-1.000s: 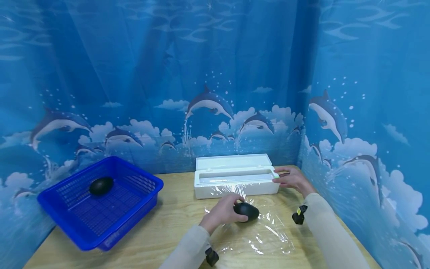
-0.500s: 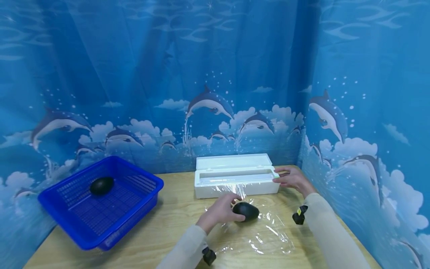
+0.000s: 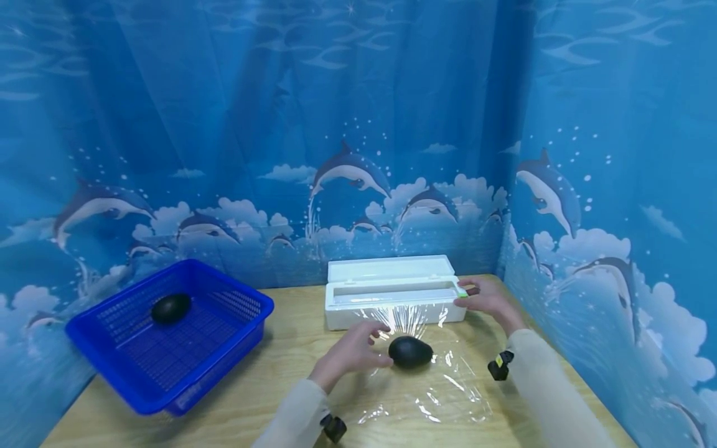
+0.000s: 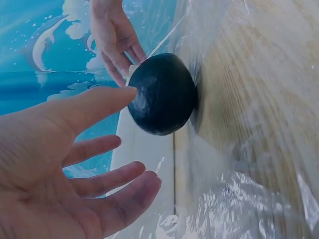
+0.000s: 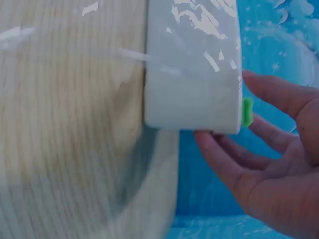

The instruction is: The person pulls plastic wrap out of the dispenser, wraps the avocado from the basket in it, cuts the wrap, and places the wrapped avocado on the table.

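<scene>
On clear film, blackish avocado, smooth, tapered

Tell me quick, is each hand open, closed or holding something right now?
Left hand: open beside the nearer avocado, not gripping it.
Right hand: at the end of the white box; can't tell whether it grips.

No text, label, brand or number can be read in any of the three views. The black device on the right wrist carries a yellow patch, too small to make out any marking. Visible sides of the white box show no legible lettering.
</scene>
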Available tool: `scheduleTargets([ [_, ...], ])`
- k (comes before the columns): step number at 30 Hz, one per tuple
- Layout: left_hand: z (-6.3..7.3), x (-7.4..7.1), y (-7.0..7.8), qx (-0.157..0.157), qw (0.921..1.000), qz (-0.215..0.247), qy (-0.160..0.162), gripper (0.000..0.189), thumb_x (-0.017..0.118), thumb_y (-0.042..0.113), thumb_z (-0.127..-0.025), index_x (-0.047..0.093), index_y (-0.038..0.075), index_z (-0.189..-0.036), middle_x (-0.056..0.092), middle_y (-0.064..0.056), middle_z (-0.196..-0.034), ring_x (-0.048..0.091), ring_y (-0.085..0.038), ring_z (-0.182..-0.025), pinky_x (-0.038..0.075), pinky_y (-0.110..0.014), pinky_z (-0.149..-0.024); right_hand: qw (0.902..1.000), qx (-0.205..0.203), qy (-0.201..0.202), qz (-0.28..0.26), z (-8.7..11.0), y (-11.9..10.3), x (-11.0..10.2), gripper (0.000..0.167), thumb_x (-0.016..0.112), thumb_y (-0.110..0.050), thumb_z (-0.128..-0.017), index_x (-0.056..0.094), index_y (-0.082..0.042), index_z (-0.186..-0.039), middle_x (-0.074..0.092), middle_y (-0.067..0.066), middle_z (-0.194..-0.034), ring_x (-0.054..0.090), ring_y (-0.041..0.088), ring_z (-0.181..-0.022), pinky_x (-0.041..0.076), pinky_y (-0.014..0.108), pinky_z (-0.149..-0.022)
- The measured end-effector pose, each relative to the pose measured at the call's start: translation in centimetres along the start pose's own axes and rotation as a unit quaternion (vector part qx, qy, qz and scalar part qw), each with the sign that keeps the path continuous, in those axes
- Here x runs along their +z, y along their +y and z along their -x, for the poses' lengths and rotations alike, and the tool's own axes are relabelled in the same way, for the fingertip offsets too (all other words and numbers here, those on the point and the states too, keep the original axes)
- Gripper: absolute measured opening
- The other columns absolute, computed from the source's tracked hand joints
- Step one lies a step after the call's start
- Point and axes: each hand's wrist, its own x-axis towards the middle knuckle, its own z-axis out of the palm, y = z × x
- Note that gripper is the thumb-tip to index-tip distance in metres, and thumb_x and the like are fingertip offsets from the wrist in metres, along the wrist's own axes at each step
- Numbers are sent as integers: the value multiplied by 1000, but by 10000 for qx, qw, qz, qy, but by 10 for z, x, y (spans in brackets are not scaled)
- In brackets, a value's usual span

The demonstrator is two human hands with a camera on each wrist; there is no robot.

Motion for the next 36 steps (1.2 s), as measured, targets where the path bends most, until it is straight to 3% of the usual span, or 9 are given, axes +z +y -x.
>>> scheduleTargets([
  [3,4,-3,-1,91,10000,1,-16,67,89,25,-77,63,9,-136,65,-17,-134,66,-37,-114,60,-49,-91,9977,-125,198,633,6,-9,5,70,73,-20,-95,42,7,-151,44,38,-151,46,56,-136,49,62,-107],
  [7,11,-7,0,186,9998,3,-102,62,89,24,-76,66,8,-132,68,-15,-130,67,-35,-113,59,-48,-93,9873,-518,692,1336,18,-27,15,66,75,-19,-92,48,8,-145,46,38,-148,45,58,-135,42,69,-110],
  [10,19,-8,2,230,9995,-6,-195,58,89,22,-76,68,8,-128,70,-12,-125,68,-31,-110,59,-43,-92,9798,-911,930,1517,30,-40,21,60,76,-17,-90,54,8,-140,52,36,-145,47,58,-134,40,69,-111],
  [13,25,-8,3,264,9992,-29,-312,55,89,21,-76,69,9,-126,72,-10,-120,68,-27,-108,59,-38,-89,9781,-1173,953,1433,42,-52,24,53,76,-16,-90,59,6,-135,59,34,-139,55,56,-127,48,65,-106],
  [19,37,-4,6,206,9978,-169,-600,51,89,17,-75,72,12,-122,74,-7,-116,68,-21,-103,59,-32,-84,9841,-1466,228,972,65,-71,26,45,76,-15,-92,63,5,-130,65,32,-130,67,48,-113,59,54,-95],
  [25,47,1,5,255,9942,-500,-915,38,91,14,-70,77,16,-105,73,0,-101,65,-11,-90,54,-22,-77,9797,-1753,-542,812,81,-78,31,42,77,-14,-91,64,4,-127,68,26,-125,71,39,-107,62,46,-91],
  [30,53,5,4,305,9902,-766,-1125,28,93,11,-66,75,20,-86,67,8,-90,59,-3,-81,50,-19,-72,9727,-1995,-934,736,83,-77,35,40,77,-15,-92,65,3,-125,70,23,-122,71,37,-105,63,42,-89],
  [36,55,15,4,567,9849,-1092,-1215,24,93,8,-64,75,19,-75,61,14,-85,53,1,-78,48,-16,-73,9692,-2045,-1210,645,83,-76,39,42,77,-17,-90,65,3,-125,70,23,-120,71,38,-104,62,27,-85],
])
